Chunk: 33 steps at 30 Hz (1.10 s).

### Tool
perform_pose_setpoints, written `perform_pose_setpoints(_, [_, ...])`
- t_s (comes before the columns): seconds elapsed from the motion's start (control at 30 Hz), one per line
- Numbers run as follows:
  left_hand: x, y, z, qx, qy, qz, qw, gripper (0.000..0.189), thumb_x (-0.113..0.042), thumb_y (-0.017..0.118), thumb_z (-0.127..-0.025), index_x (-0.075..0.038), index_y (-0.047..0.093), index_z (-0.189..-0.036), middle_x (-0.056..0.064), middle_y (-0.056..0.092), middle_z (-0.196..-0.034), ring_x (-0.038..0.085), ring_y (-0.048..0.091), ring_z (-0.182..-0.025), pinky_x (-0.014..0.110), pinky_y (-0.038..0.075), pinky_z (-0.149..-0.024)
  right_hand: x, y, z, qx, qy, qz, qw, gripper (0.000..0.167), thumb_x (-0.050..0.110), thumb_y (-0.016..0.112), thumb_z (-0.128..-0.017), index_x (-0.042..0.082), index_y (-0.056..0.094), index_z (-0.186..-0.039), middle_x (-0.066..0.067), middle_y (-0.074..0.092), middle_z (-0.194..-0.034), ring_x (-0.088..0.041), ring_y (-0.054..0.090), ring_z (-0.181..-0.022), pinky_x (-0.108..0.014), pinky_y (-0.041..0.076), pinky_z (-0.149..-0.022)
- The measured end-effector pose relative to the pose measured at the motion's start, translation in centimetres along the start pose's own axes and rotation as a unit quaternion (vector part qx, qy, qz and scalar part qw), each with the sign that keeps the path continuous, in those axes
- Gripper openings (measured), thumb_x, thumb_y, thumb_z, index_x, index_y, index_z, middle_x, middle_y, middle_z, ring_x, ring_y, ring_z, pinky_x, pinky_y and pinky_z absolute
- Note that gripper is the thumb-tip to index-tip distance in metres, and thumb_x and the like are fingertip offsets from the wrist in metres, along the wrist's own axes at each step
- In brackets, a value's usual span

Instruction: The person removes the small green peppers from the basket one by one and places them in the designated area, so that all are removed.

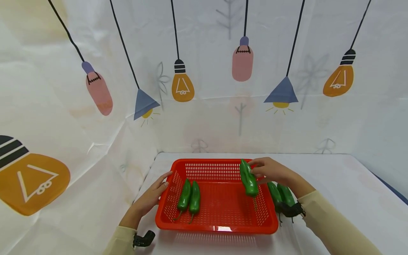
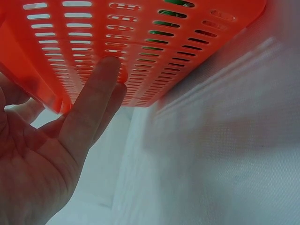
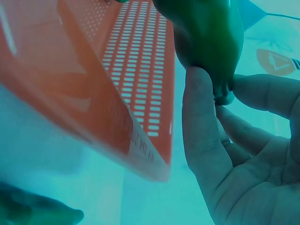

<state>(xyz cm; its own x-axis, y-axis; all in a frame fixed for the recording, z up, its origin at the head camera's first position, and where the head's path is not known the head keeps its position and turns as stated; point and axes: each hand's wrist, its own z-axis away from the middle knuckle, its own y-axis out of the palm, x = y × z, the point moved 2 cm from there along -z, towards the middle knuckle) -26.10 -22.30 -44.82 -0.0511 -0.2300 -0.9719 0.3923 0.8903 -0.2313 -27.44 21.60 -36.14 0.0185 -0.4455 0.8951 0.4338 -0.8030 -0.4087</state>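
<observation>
A red plastic basket (image 1: 220, 226) with slotted walls stands on the table. Inside at its left lie two long green peppers (image 1: 185, 196) with stems. My left hand (image 1: 153, 194) rests at the basket's left rim, and in the left wrist view its fairly straight fingers (image 2: 89, 103) touch the slotted outer wall. Over the basket's right side, my right hand (image 1: 272, 171) pinches another green pepper (image 1: 248, 179) between thumb and fingers. The right wrist view shows the fingertips (image 3: 199, 84) near that pepper's narrow end. The held pepper tilts, its stem pointing down.
Two more green peppers (image 1: 285, 194) lie on the white table (image 1: 338, 184) just right of the basket, partly behind the right wrist. A white cloth printed with lamps (image 1: 207, 124) hangs behind and along the left. Black bands (image 1: 144, 239) sit on both wrists.
</observation>
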Motion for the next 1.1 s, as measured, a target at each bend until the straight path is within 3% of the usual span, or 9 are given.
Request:
perform_pose_setpoints(0.8, [0.2,-0.1,-0.1,0.005,-0.003,0.007,1.0,0.057,-0.032,0.041,-0.111,-0.02,0.021,-0.162,0.029,0.043,-0.147,0.036,0.059,-0.118,0.049,0.058,-0.085,-1.6,-2.7,2.4,-0.005,0.004,-0.012,0.9999,0.053,0.015,0.058,-0.103,-0.012,0.041,-0.145,-0.021,0.065,-0.124,-0.032,0.068,-0.104,-0.052,0.057,-0.086])
perform_pose_setpoints(1.1, [0.5,-0.3,-0.2,0.007,-0.001,0.008,0.9999,0.057,-0.033,0.042,-0.111,-0.021,0.021,-0.162,0.029,0.043,-0.147,0.035,0.06,-0.117,0.048,0.058,-0.085,-2.1,-3.4,3.7,-0.006,0.007,-0.015,0.9998,0.055,0.016,0.058,-0.103,-0.014,0.039,-0.145,-0.018,0.066,-0.122,-0.03,0.067,-0.102,-0.049,0.058,-0.086])
